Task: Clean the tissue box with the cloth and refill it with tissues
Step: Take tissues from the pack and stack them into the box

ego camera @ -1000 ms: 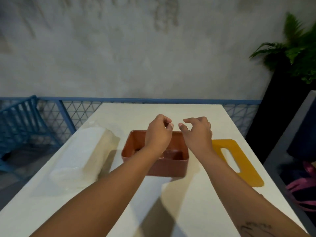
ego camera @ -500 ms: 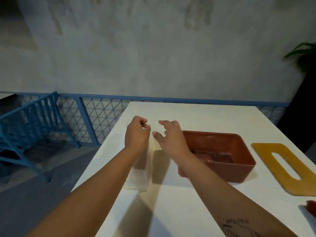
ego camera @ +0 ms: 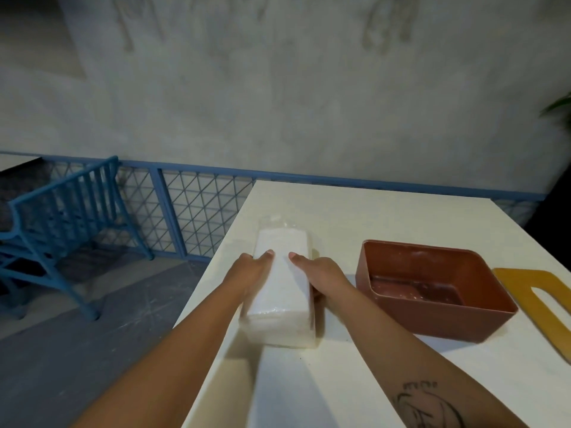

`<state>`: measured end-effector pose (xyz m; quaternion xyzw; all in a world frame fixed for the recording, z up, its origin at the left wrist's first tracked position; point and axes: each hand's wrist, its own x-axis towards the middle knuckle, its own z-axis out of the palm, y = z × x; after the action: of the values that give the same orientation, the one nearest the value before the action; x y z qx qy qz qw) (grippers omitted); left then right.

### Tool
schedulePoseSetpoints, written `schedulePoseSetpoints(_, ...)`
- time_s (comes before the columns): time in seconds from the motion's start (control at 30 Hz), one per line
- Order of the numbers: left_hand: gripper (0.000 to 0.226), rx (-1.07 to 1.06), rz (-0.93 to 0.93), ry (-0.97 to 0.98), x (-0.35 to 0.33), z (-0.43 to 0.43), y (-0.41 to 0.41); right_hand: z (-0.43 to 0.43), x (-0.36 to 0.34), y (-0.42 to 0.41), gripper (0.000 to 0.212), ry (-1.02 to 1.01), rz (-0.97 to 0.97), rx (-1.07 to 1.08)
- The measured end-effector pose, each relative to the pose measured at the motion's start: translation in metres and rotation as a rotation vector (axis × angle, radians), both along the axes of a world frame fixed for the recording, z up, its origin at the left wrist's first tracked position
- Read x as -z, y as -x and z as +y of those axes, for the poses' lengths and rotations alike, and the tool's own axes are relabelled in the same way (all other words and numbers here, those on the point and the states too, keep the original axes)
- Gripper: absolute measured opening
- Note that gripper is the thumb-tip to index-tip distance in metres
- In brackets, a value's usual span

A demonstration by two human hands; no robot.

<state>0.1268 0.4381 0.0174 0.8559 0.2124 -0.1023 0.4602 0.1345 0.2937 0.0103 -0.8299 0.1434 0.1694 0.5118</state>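
Note:
A white pack of tissues [ego camera: 282, 291] in clear plastic lies lengthwise on the white table [ego camera: 386, 208], close to the table's left edge. My left hand [ego camera: 247, 273] grips its left side with the thumb on top. My right hand [ego camera: 321, 273] grips its right side, thumb also on top. To the right stands the brown tissue box [ego camera: 432, 307], open at the top and with nothing in it. Its yellow lid [ego camera: 537, 307] with an oblong slot lies flat further right. No cloth is in view.
The table's left edge drops to a grey floor. A blue metal chair [ego camera: 58, 223] and a blue mesh railing [ego camera: 191, 211] stand to the left and behind. A concrete wall rises at the back, with plant leaves [ego camera: 559, 103] at the far right.
My view has swung left. Both hands have moved from above the brown box to the tissue pack and closed on its sides.

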Motion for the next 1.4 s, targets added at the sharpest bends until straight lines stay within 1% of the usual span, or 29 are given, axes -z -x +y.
schedulePoseSetpoints(0.07,0.069,-0.001,0.039,0.083,0.001,-0.001,0.002,0.000,0.005,-0.003,0.077,-0.028,-0.024,-0.007)
schedulePoseSetpoints(0.2,0.071,0.013,0.045,0.202,-0.001,0.003,0.005,-0.004,-0.002,0.002,0.059,-0.059,-0.111,-0.032)
schedulePoseSetpoints(0.27,0.067,-0.006,0.009,0.262,-0.003,0.005,0.007,-0.006,-0.009,0.005,0.048,-0.078,-0.184,-0.044)
schedulePoseSetpoints(0.33,0.063,-0.039,-0.067,0.400,-0.005,0.006,0.007,-0.009,-0.019,0.009,0.041,-0.109,-0.286,-0.059)
schedulePoseSetpoints(0.4,0.066,-0.054,-0.190,0.562,-0.008,0.006,0.007,-0.011,-0.031,0.014,0.043,-0.163,-0.374,-0.078)
schedulePoseSetpoints(0.47,0.081,-0.052,-0.339,0.664,-0.015,0.005,0.008,-0.013,-0.041,0.017,0.057,-0.199,-0.416,-0.105)
schedulePoseSetpoints(0.5,0.091,-0.046,-0.407,0.672,-0.018,0.004,0.008,-0.014,-0.045,0.018,0.066,-0.198,-0.426,-0.119)
schedulePoseSetpoints(0.57,0.102,-0.006,-0.522,0.606,-0.025,0.004,0.009,-0.016,-0.053,0.018,0.079,-0.174,-0.455,-0.143)
schedulePoseSetpoints(0.63,0.099,0.056,-0.605,0.536,-0.031,0.002,0.011,-0.018,-0.054,0.018,0.085,-0.178,-0.493,-0.166)
schedulePoseSetpoints(0.73,0.099,0.127,-0.667,0.469,-0.033,0.001,0.011,-0.023,-0.044,0.018,0.078,-0.210,-0.585,-0.159)
schedulePoseSetpoints(0.83,0.104,0.181,-0.710,0.417,-0.027,0.001,0.015,-0.026,-0.032,0.023,0.067,-0.154,-0.653,-0.146)
schedulePoseSetpoints(0.9,0.110,0.199,-0.730,0.387,-0.021,0.001,0.018,-0.028,-0.025,0.027,0.064,-0.113,-0.693,-0.159)
schedulePoseSetpoints(1.0,0.111,0.212,-0.773,0.362,-0.017,0.001,0.026,-0.035,-0.024,0.035,0.064,-0.094,-0.681,-0.215)
schedulePoseSetpoints(1.07,0.108,0.216,-0.791,0.377,-0.014,0.003,0.032,-0.044,-0.030,0.039,0.064,-0.133,-0.640,-0.281)
schedulePoseSetpoints(1.1,0.106,0.218,-0.796,0.385,-0.013,0.004,0.035,-0.048,-0.036,0.041,0.063,-0.184,-0.634,-0.299)
schedulePoseSetpoints(1.17,0.105,0.229,-0.814,0.389,-0.013,0.004,0.043,-0.053,-0.053,0.046,0.060,-0.318,-0.655,-0.272)
schedulePoseSetpoints(1.23,0.098,0.248,-0.824,0.375,-0.015,0.001,0.049,-0.055,-0.074,0.049,0.052,-0.408,-0.718,-0.227)
schedulePoseSetpoints(1.27,0.093,0.259,-0.823,0.365,-0.016,0.000,0.050,-0.054,-0.084,0.049,0.045,-0.401,-0.763,-0.225)
schedulePoseSetpoints(1.3,0.087,0.272,-0.829,0.344,-0.017,-0.001,0.051,-0.052,-0.093,0.050,0.038,-0.348,-0.810,-0.228)
schedulePoseSetpoints(1.33,0.086,0.281,-0.829,0.321,-0.017,-0.001,0.051,-0.049,-0.101,0.049,0.032,-0.264,-0.855,-0.231)
schedulePoseSetpoints(1.4,0.090,0.308,-0.807,0.278,-0.017,0.000,0.047,-0.042,-0.108,0.046,0.025,-0.085,-0.938,-0.230)
